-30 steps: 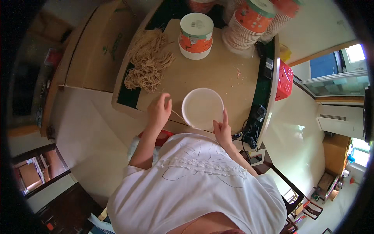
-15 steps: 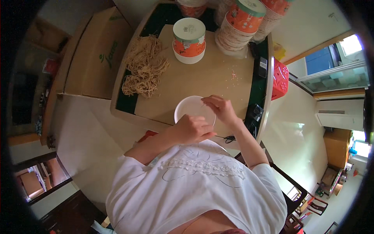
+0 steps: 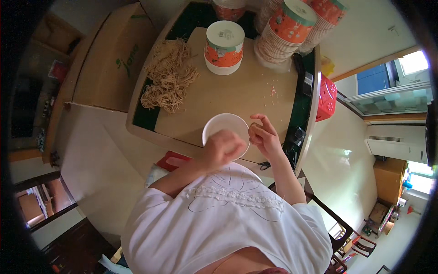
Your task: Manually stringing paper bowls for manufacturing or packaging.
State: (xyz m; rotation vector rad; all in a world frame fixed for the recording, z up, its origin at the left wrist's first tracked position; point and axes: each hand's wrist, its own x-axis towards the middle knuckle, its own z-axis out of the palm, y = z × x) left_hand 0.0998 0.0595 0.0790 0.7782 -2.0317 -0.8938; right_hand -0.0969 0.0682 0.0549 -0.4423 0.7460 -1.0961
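Note:
A white paper bowl [image 3: 223, 122] rests open side up at the table's front edge, close to my body. My left hand [image 3: 223, 147] is over its near rim, closed into a rounded shape but smeared by motion, so its fingers do not show clearly. At the bowl's right rim is my right hand [image 3: 266, 137], one finger raised and bent while the others curl in against the thumb. Whatever is pinched there, if anything, is too small to make out. Beyond the bowl, upside-down orange and white paper bowls [image 3: 223, 57] stand nested in a short stack.
Tan tangled strands [image 3: 171, 77] lie heaped at the table's left. Tall stacks of paper bowls [image 3: 289, 27] fill the back right. Small pinkish crumbs [image 3: 273, 91] dot the brown board [image 3: 246, 93]. Dark devices [image 3: 299, 135] and a cable line the right edge; a red stool [image 3: 326, 98] stands beyond.
My right hand has moved right, off the bowl's far rim, and raised a finger. The left hand has drawn its fingers in and blurs with motion. The whole view has shifted slightly.

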